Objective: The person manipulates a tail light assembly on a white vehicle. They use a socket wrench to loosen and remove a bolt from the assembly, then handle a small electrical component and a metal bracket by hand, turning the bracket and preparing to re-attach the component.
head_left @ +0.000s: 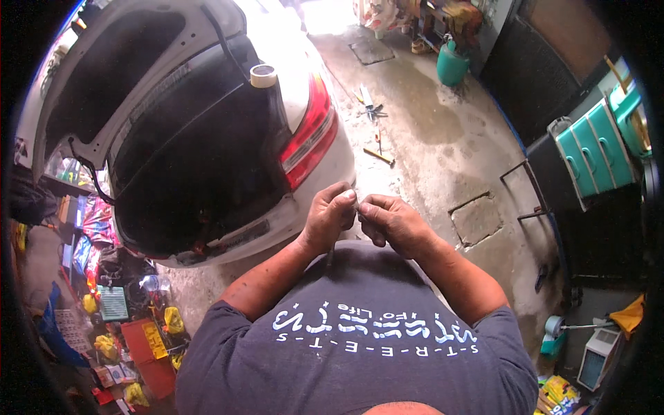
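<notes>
My left hand and my right hand meet in front of my chest, fingertips pinched close together. Both are closed, and whatever small thing sits between the fingers is too hidden to name. A thin dark shaft shows below my left hand; I cannot tell what it belongs to. Just beyond the hands stands the white car's rear corner with its red tail light. The tailgate is raised over the dark boot. A roll of tape rests at the boot's upper edge.
On the concrete floor to the right lie a hammer and several other hand tools. Piled goods and a red box crowd the left side. Along the right stand a green drawer unit and a metal frame; a green container is farther off.
</notes>
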`<action>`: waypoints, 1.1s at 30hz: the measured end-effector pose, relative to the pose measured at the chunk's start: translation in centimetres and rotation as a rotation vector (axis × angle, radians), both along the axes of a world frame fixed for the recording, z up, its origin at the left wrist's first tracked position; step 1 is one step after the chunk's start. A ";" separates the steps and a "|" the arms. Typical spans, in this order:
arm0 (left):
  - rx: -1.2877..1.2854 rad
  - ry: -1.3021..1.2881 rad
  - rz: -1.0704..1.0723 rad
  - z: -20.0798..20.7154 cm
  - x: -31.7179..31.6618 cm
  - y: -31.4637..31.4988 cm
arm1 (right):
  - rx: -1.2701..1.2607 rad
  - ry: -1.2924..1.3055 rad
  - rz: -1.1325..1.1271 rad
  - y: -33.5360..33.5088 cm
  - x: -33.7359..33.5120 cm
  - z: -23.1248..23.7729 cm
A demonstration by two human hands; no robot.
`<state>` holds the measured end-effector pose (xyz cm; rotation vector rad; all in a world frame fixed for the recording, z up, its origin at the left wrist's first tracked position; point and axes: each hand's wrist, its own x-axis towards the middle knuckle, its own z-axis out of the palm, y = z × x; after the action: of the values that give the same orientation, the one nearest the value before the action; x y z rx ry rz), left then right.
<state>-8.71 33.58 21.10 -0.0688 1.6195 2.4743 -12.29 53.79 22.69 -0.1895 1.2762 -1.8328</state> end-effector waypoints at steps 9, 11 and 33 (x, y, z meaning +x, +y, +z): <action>-0.221 0.200 0.146 0.4 -0.6 1.0 | -0.209 -0.273 -0.089 -2.0 2.9 1.8; -0.407 0.331 0.212 0.8 -0.3 1.2 | -0.146 -0.240 0.009 -1.9 2.7 1.7; -0.721 0.388 0.244 3.7 1.0 1.4 | -0.124 -0.219 -0.110 -0.8 3.3 1.9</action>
<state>-7.75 34.95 24.79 0.1340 2.7440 1.9932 -9.01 52.95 24.59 0.0152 1.0399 -1.9685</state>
